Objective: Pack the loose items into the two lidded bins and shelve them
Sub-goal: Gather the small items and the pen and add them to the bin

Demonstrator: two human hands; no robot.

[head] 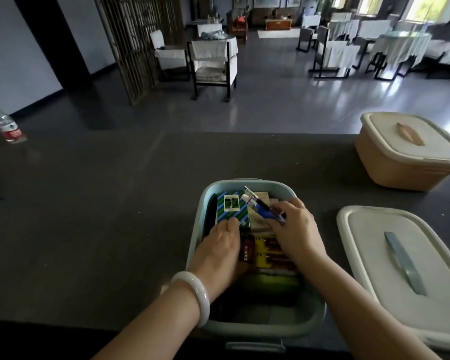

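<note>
Far left on the dark matte surface (102, 203) stands a clear plastic water bottle (7, 124), well apart from the work. The left hand (218, 245), a smooth white bangle (192, 294) at its wrist, reaches into the open blue-grey bin (244, 331). Its fingers curl over the near end of a glossy green striped box (231, 207) lying flat inside. Just right of those fingers sit a small brown bottle (246, 249) and a yellow-and-red battery pack (269, 252). The right hand (296, 229) has its fingers closed round the near end of a blue pen (264, 205) — a white tube seems to go with it. The pen's long axis runs from the fingers away and leftward, past the box's far corner. It looks ready to be laid among the cartons under the fingers. The rounded white lid (374, 242), with its blue-grey strip handle, lies right of the right fingers — that hand is nearer. Beyond it, the peach bin (400, 162) is already lidded.
</note>
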